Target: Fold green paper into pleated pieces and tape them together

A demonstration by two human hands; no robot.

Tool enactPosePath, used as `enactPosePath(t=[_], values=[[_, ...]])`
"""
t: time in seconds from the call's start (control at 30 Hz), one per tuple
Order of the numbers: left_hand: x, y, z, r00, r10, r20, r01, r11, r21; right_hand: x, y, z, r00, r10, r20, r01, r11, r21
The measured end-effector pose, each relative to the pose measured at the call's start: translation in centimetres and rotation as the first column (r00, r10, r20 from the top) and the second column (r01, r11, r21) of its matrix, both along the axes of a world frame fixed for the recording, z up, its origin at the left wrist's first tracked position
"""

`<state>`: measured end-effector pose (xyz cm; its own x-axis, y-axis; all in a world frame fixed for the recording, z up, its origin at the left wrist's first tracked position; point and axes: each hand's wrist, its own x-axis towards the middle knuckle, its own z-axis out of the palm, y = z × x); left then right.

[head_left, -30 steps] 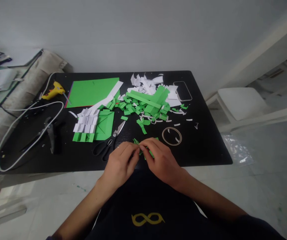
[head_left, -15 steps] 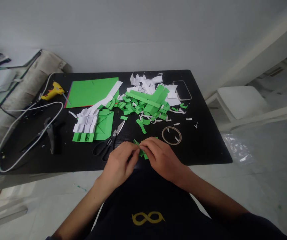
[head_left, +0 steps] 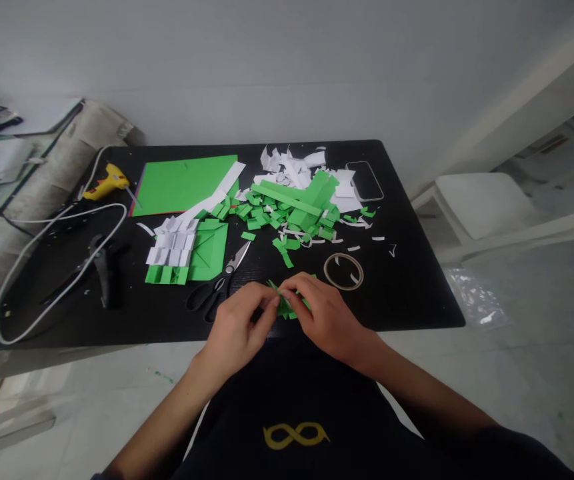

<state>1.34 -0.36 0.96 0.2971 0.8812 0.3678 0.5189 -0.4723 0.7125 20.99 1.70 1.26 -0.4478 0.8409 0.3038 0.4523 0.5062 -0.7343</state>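
Near the table's front edge, my left hand (head_left: 241,321) and my right hand (head_left: 325,319) meet, fingertips pinched together on a small piece of green paper (head_left: 273,285). The piece is mostly hidden by my fingers. More green paper bits (head_left: 287,309) lie on the table under my hands. Black-handled scissors (head_left: 223,281) rest just left of my left hand, blades slightly apart. Ahead is a heap of folded green paper pieces (head_left: 267,212). A ring of tape (head_left: 343,271) lies flat beyond my right hand.
On the black table (head_left: 397,293) lie green sheets (head_left: 187,183), a folded white-and-green paper piece (head_left: 171,250), white scraps (head_left: 291,163) and a phone-like outline (head_left: 367,181). A yellow glue gun (head_left: 107,183), a white cable (head_left: 4,293) and a black tool (head_left: 101,270) occupy the left.
My right fingers have shifted slightly, and more of the green paper beneath them shows. Both hands stay pinched together in nearly the same place. The other things on the table have not moved.
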Motion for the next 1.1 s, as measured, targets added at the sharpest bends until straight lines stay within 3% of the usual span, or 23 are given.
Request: enactPosePath(t=[0.23,0.57,0.83,1.1], values=[[-0.09,0.05,0.13,0.999,-0.016,0.033,0.018,0.998,-0.061,0.69,0.56,0.31,0.997,0.08,0.015,-0.079,0.996,-0.045],[-0.23,0.08,-0.04,0.999,-0.007,0.053,0.013,0.994,-0.106,0.52,0.23,0.56,0.983,0.096,0.154,-0.11,0.99,0.089],[-0.24,0.15,0.03,0.998,-0.007,0.068,0.015,0.992,-0.123,0.74,0.64,0.58,0.987,0.121,0.108,-0.125,0.991,0.037],[-0.44,0.14,0.2,0.996,0.01,0.084,0.002,0.99,-0.139,0.58,0.86,0.48,0.996,0.061,0.061,-0.063,0.998,0.021]])
